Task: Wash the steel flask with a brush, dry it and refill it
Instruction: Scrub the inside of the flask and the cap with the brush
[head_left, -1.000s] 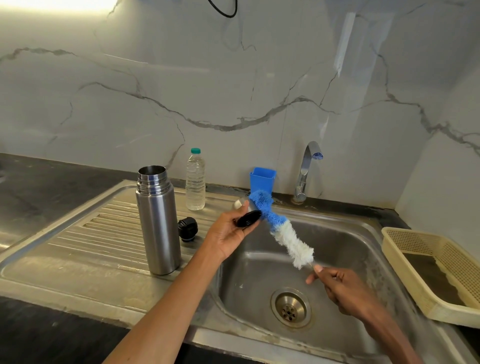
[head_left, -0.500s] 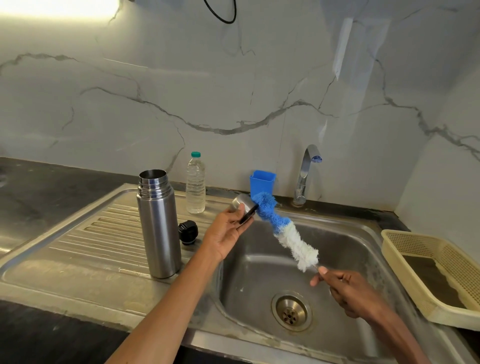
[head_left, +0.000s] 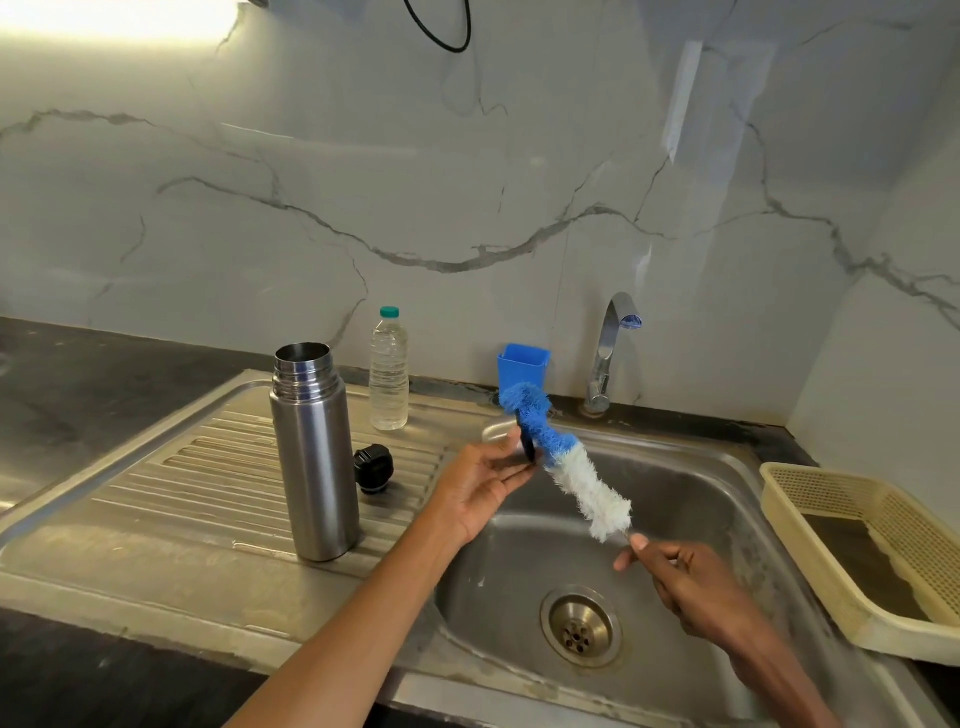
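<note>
a tall steel flask (head_left: 315, 452) stands upright and uncapped on the ribbed draining board, just left of the sink basin (head_left: 701, 519). its open, threaded mouth faces up. the smooth brushed metal wall looks rigid and probably slippery once wet, so the safest hold is likely a full wrap around the middle of the body, below the threads. its weight cannot be judged, since nothing shows whether it holds liquid.

just right of the flask's base lies its black stopper (head_left: 373, 468), on the draining board. behind the flask, near the wall, stands a clear plastic water bottle (head_left: 388, 370) with a green cap.

over the basin, to the flask's right, the left hand (head_left: 480, 480) holds a small cap (head_left: 525, 446), mostly seen as a dark edge, between thumb and fingers. the right hand (head_left: 685, 584) pinches the thin handle of a blue and white bottle brush (head_left: 563, 462), whose soft bristle head rests against the cap.

further right of the flask are a blue holder (head_left: 523, 364), the tap (head_left: 613, 353), and a cream plastic basket (head_left: 872, 551) beyond the basin.
</note>
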